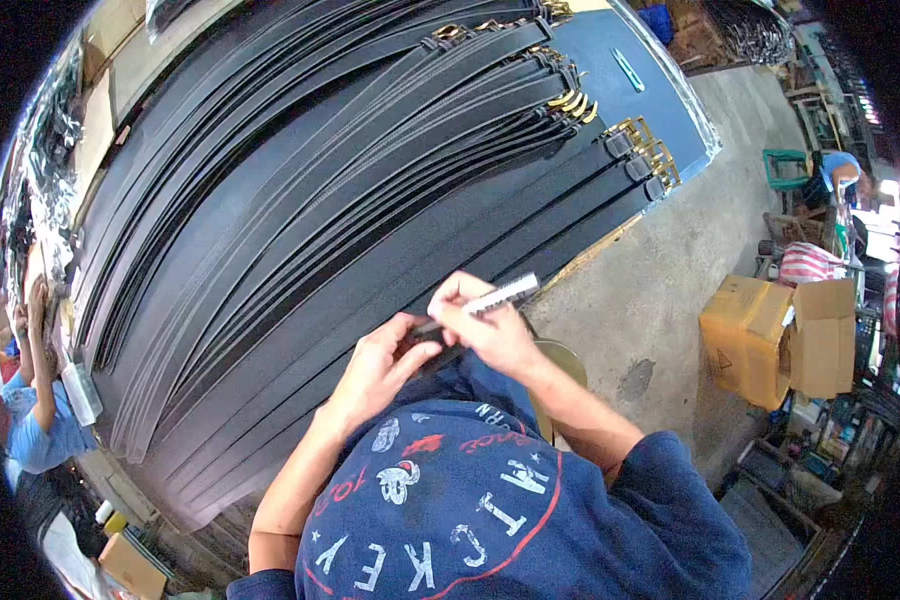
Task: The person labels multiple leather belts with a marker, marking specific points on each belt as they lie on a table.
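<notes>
Many black belts (320,150) lie side by side across a dark table, their gold buckles (573,102) gathered at the right end. A separate row of belts with squarer gold buckles (650,150) lies nearer the table's front edge. My right hand (480,325) is closed round a white marker pen (505,296), which points up to the right. Beside it, my left hand (385,365) has its fingers curled at the table edge, close to a dark strip between the two hands; its grip is partly hidden.
A green-blue cutter (627,70) rests on the blue table end (610,45). An open cardboard box (750,340) stands on the concrete floor to the right. Another person in blue (45,430) is at the left end; a further person (840,172) sits far right.
</notes>
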Motion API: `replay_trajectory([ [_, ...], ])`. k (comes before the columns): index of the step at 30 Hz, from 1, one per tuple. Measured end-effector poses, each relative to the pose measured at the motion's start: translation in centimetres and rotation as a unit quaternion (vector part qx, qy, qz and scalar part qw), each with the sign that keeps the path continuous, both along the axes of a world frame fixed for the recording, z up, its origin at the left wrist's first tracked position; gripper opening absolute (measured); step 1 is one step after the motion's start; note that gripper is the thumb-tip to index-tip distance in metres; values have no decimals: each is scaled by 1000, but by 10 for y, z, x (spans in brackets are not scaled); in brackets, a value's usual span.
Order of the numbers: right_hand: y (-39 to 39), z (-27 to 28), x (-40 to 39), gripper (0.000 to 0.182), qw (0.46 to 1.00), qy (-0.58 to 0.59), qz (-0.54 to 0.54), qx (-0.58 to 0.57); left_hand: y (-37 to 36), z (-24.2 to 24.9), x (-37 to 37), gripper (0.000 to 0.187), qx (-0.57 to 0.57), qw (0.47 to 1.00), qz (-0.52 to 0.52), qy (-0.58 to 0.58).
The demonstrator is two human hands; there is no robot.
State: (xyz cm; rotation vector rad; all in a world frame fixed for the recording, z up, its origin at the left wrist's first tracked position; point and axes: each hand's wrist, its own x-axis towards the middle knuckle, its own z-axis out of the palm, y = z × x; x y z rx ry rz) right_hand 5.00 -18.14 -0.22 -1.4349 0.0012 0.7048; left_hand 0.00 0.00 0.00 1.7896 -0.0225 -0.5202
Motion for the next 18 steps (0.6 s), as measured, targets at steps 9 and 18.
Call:
replay_trajectory([
  [9,-31,-16,-7,25,995,14,-97,22,-41,1,15,41,36,989,-147,3],
  [18,-148,-25,98,17,896,-167,-401,-94,-36,-20,20,28,129,970,-114,-172],
])
